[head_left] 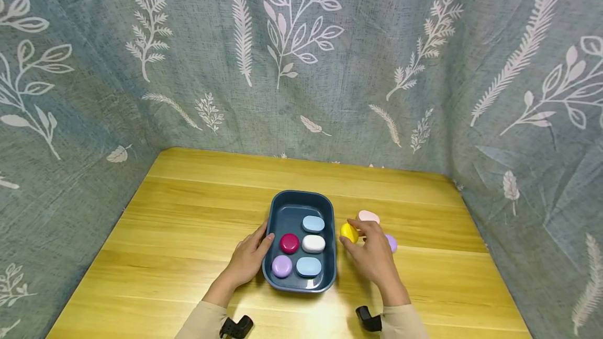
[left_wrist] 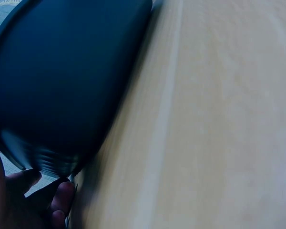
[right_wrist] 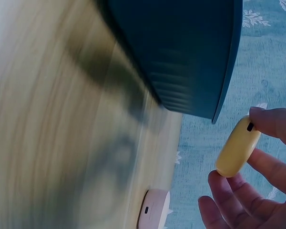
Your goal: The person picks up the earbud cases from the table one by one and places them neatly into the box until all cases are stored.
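My right hand (head_left: 372,255) pinches a small round yellow case (head_left: 349,233) between thumb and fingers, just off the right side of a dark blue tray (head_left: 301,198). In the right wrist view the yellow case (right_wrist: 238,148) is held edge-on, with a small dark slot near one end. My left hand (head_left: 249,255) grips the tray's left side, thumb at the rim and fingers along the outer wall. Inside the tray lie several cases: light blue ones (head_left: 313,224), a white one (head_left: 313,244), a crimson one (head_left: 289,243) and a lilac one (head_left: 281,266).
Right of the tray, a pale pink case (head_left: 369,217) lies on the wooden table (head_left: 202,198). A purple case (head_left: 392,243) is partly hidden behind my right hand. Patterned grey-blue cloth (head_left: 301,109) hangs along the table's back and sides.
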The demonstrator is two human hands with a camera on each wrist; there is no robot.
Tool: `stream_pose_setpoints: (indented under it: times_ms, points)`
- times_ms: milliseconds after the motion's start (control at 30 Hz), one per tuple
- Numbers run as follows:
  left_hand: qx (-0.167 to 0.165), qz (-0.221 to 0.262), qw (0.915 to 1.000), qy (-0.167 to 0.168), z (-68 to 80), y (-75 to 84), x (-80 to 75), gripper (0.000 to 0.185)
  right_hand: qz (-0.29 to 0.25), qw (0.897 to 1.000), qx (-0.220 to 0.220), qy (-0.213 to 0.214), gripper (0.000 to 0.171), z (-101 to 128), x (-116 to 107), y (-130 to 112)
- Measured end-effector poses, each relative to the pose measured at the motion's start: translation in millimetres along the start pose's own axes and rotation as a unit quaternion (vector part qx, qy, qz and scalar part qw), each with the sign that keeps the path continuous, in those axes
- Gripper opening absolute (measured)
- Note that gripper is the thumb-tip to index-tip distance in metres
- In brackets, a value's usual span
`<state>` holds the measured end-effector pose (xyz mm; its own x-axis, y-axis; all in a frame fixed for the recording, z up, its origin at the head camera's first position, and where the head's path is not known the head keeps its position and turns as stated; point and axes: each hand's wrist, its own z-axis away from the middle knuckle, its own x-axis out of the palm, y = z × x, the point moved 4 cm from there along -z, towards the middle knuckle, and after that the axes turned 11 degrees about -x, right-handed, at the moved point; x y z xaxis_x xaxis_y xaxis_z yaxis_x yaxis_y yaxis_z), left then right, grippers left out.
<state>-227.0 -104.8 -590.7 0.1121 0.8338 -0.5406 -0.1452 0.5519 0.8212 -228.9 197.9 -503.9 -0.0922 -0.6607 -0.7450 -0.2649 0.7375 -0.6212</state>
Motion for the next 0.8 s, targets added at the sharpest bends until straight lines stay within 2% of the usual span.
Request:
stream_pose_setpoints:
  times_ms: [400, 633, 800]
  points:
    - [0.001, -0.004, 1.0, 0.002, -0.8, 0.2, 0.4, 0.063, 0.005, 0.999, -0.032, 0.0, 0.048, 1, 6, -20]
    - [-0.012, 0.006, 0.9999, -0.008, 0.1, 0.1, 0.4, 0.064, -0.001, 0.998, -0.069, 0.011, 0.047, 1, 12, -30]
    - [-0.01, 0.005, 0.9999, -0.009, 0.5, 0.1, 0.5, 0.064, -0.004, 0.996, -0.09, 0.018, 0.046, 2, 16, -33]
